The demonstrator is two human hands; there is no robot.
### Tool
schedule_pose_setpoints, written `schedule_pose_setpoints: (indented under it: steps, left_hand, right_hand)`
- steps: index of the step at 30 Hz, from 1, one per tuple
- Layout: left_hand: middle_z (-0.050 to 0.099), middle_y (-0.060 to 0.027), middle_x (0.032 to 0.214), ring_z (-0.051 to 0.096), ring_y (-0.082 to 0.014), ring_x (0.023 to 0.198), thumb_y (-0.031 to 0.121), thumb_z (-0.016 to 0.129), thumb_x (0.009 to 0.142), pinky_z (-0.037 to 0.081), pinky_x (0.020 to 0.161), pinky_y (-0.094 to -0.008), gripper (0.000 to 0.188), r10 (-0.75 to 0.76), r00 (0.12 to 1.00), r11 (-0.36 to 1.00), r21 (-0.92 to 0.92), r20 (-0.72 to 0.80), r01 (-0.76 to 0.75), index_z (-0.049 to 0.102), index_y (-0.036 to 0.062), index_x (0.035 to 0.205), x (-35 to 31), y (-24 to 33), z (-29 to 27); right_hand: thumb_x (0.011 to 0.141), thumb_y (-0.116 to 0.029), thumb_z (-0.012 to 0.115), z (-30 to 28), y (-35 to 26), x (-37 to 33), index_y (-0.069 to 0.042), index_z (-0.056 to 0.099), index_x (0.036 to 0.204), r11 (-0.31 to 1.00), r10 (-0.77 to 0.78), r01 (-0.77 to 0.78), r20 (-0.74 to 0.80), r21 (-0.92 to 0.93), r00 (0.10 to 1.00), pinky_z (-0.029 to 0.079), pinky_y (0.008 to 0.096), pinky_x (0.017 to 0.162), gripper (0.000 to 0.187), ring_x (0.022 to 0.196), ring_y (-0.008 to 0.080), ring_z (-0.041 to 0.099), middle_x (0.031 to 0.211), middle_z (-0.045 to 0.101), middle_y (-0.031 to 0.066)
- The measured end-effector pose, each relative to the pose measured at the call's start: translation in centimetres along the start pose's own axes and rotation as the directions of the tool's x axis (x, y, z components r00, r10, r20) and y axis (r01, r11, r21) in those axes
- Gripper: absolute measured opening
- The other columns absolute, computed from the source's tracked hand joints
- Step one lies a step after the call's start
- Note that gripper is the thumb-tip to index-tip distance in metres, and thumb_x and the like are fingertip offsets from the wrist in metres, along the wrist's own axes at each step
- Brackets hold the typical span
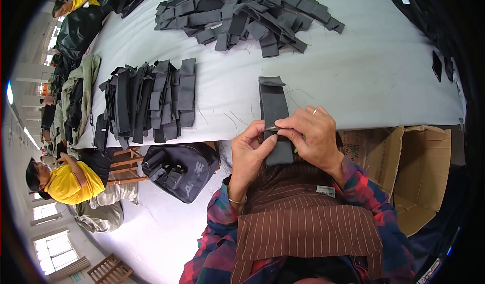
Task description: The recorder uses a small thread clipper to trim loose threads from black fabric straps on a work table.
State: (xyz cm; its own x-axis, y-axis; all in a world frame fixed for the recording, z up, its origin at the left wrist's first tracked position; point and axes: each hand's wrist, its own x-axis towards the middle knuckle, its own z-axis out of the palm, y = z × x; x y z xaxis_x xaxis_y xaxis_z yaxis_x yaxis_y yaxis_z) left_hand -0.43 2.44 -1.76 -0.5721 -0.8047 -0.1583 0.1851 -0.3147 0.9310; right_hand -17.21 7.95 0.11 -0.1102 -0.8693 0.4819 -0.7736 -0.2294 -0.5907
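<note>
A folded dark grey fabric strip (273, 102) hangs over the table's near edge, its far end lying on the white surface. My left hand (251, 146) is closed on the strip's left side, thumb pressed on top of it. My right hand (314, 136) is closed in a pinch around a small, pointed metal tool, whose tip meets the strip at a crosswise fold by the left fingers. The tool's exact kind is mostly hidden by the fingers. A bit of green shows under the right hand. Loose threads lie around the strip.
A heap of grey fabric strips (242, 13) lies at the table's far side. Stacked strips (151, 102) stand at the left. Below the edge are a black bag (189, 180) and an open cardboard box (422, 183). Two people in yellow are at the left.
</note>
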Motion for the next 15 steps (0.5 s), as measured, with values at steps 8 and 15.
schedule_pose_setpoints:
  steps: [8, 15]
  left_hand:
    - [0.058, -0.0028, 0.105, 0.054, -0.0074, 0.095, -0.008, 0.059, 0.086, 0.043, 0.083, -0.0210, 0.017, 0.061, 0.998, 0.998, 0.027, 0.035, -0.062, 0.060, -0.0053, 0.103, -0.3, 0.4, 0.3]
    - [0.061, -0.0099, 0.099, 0.062, -0.0198, 0.085, -0.009, 0.063, 0.077, 0.048, 0.075, -0.0253, 0.023, 0.374, 0.904, 0.609, 0.681, 0.206, -0.407, 0.061, -0.0027, 0.099, -0.5, 1.0, 1.5]
  right_hand:
    - [0.082, -0.012, 0.071, 0.8, 1.1, -0.6, -0.009, 0.065, 0.098, 0.665, 0.467, -0.363, 0.015, 0.653, 0.884, 0.040, 0.0232, 0.066, 0.017, 0.069, 0.0090, 0.051, 0.075, 0.057, -0.0007]
    - [0.079, -0.008, 0.070, 0.8, 0.6, 0.4, -0.010, 0.053, 0.119, 0.649, 0.514, -0.424, 0.047, 0.632, 0.856, 0.040, 0.0208, 0.071, 0.043, 0.077, 0.0082, 0.042, 0.085, 0.043, -0.0020]
